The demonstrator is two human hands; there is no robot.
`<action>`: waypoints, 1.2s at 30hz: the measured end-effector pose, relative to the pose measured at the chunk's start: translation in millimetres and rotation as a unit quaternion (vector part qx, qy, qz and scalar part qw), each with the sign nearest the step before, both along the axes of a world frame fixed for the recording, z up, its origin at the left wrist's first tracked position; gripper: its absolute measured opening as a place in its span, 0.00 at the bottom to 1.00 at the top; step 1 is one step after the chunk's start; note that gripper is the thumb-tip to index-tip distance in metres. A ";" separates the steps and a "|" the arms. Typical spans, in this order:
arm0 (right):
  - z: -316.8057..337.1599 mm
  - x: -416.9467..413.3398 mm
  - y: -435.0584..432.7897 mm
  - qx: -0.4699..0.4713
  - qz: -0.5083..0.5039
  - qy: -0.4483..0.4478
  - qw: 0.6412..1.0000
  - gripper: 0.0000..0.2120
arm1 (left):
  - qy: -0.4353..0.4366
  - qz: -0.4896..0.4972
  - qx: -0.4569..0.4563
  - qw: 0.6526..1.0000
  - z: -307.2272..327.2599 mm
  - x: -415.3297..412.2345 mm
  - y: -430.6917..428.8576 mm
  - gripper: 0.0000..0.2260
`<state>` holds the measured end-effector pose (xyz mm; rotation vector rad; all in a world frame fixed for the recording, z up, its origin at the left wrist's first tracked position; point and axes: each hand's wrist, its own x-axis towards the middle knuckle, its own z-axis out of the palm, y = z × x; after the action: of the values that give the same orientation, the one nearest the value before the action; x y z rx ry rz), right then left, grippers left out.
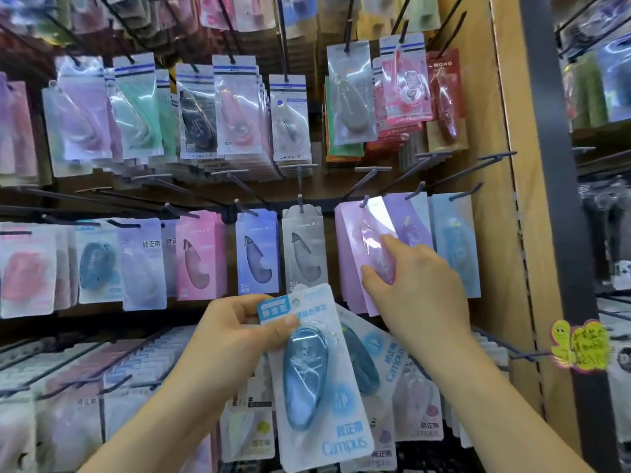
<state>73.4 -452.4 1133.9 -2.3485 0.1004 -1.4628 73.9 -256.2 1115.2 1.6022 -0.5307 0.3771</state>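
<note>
My left hand (235, 332) pinches the top of a white pack (317, 380) holding a blue correction tape, with "Campus" printed at its bottom; I hold it in front of the display. My right hand (416, 285) reaches to a pink-lilac pack (362, 240) that hangs on a peg in the middle row. Its thumb and fingers grip the lower part of that pack, which tilts to the left on its peg.
A peg wall (307, 206) carries rows of hanging correction-tape packs in pink, blue, grey, green and lilac. Dark metal hooks (454, 172) stick out toward me. A wooden upright (519, 165) bounds the display on the right, with a yellow sticker tag (580, 346) on a hook's end.
</note>
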 end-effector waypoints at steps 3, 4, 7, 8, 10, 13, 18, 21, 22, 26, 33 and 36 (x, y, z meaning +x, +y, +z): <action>4.8 9.0 4.3 -0.021 -0.067 0.023 0.997 0.20 | -0.002 -0.003 0.007 1.000 -0.1 0.6 6.0 0.03; 4.6 14.1 5.1 -0.019 -0.074 0.019 0.997 0.19 | -0.003 -0.004 0.010 1.000 0.5 0.7 8.0 0.03; 1.5 29.8 8.7 -0.019 -0.080 0.012 0.997 0.20 | -0.006 0.001 0.016 1.000 1.4 1.4 13.6 0.02; 0.4 33.4 9.8 -0.020 -0.079 0.012 0.997 0.21 | -0.005 0.002 0.019 1.000 1.6 0.9 15.3 0.02; -0.8 36.8 9.0 -0.015 -0.065 0.027 0.997 0.22 | -0.002 -0.002 0.025 1.000 1.9 0.2 17.9 0.02; -1.6 29.2 4.5 0.000 -0.046 0.046 0.998 0.25 | 0.004 -0.009 0.043 0.999 3.0 -1.4 23.3 0.03; -14.8 -17.6 10.6 0.094 0.239 0.001 0.967 0.30 | 0.012 -0.035 0.069 0.997 4.0 -3.0 30.8 0.04; -25.2 -39.3 24.3 0.041 0.485 0.234 0.842 0.30 | -0.002 -0.060 0.079 0.995 2.6 -3.0 29.8 0.04; -29.0 -40.7 26.2 0.014 0.514 0.275 0.812 0.32 | -0.013 -0.060 0.084 0.995 2.0 -2.3 29.0 0.03; -37.4 -36.8 26.0 0.003 0.519 0.252 0.817 0.41 | -0.049 -0.054 0.094 0.993 -1.0 0.8 27.7 0.02; -38.3 -34.3 23.9 0.092 0.570 0.243 0.780 0.40 | -0.121 -0.080 0.089 0.985 8.6 0.7 32.8 0.05; -40.8 -33.1 29.9 0.144 0.581 0.213 0.773 0.35 | -0.141 -0.082 0.075 0.984 11.8 -1.2 33.6 0.05</action>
<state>40.3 -422.5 1093.1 -1.7658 -0.8081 -0.2622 72.7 -222.6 1127.0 1.6440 -0.9215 0.4511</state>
